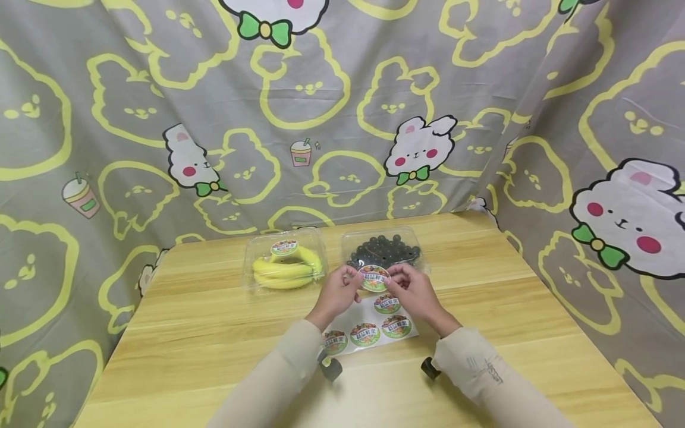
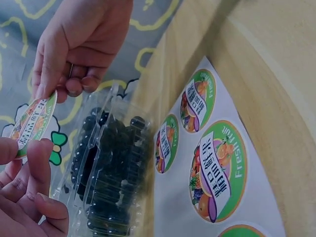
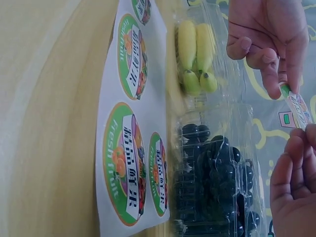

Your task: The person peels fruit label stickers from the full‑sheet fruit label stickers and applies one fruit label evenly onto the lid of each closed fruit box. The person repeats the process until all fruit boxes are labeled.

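Both hands hold one round fruit sticker point(image 1: 374, 277) between them, raised over the table in front of the grape box. My left hand point(image 1: 338, 292) pinches its left edge with thumb and fingertips. The opposite edge is pinched by my right hand point(image 1: 420, 294); the left wrist view shows its other fingers curled loosely. Below lies a white sticker sheet point(image 2: 165, 197) bearing several matching "Fresh fruit" stickers point(image 3: 126, 163). Just behind the hands, a clear plastic box point(image 1: 350, 236) contains dark grapes point(image 1: 382, 249).
To the left of the grapes stands another clear box point(image 1: 249, 249) with yellow bananas point(image 1: 286, 273) and a round label point(image 1: 284, 247) on its lid. A patterned curtain point(image 1: 332, 89) surrounds the wooden table point(image 1: 203, 333) at the back and sides. Black wrist-worn pieces point(image 1: 330, 368) hang beneath the sleeves.
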A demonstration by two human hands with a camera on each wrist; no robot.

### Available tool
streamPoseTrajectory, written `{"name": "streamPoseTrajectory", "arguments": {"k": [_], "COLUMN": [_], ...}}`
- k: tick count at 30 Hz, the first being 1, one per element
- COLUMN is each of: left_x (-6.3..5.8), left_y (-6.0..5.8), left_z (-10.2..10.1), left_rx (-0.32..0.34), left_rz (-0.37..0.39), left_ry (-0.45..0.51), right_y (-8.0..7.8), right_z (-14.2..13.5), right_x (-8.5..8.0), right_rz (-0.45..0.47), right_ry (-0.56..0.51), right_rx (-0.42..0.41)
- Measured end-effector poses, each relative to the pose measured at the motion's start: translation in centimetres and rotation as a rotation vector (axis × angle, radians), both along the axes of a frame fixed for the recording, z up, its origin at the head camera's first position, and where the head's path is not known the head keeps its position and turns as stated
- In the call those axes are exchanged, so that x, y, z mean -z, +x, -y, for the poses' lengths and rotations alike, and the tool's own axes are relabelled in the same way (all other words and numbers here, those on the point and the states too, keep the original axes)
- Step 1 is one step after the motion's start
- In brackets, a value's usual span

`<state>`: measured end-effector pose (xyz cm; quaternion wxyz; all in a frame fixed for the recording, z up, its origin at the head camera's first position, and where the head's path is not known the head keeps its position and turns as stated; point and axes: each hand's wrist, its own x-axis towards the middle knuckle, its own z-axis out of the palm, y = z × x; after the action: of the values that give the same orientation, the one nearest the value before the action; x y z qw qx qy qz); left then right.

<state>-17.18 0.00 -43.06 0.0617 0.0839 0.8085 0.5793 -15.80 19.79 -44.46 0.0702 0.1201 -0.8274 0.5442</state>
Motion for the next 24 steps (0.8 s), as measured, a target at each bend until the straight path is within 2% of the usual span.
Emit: {"name": "streamPoseTrajectory", "arguments": {"k": [8,13,19,24], "left_x": [-0.6,-1.2,-2.0,-2.4], "left_y": [-1.1,-1.9,-3.0,-3.9], "left_z": [-0.1,-0.2,-0.6,-1.0], "left_rx": [0.009,0.013,0.016,-0.01], "left_rz": [-0.014,-0.016,-0.06,-0.066], "left_ry": [-0.076,-0.118,-0.149,-0.195], "right_y": [-1.1,-2.0,-3.0,-3.9], "right_z": [-0.3,-0.7,-0.8,-0.9], "right_x": [-0.6,-1.1,-1.8,-2.4], "right_rz": [0.028,0.052,0.065,0.091], "right_ry": [0.015,-0.014,-0.061,-0.022], "right_rx": [0.055,0.054,0.087,0.122]}}
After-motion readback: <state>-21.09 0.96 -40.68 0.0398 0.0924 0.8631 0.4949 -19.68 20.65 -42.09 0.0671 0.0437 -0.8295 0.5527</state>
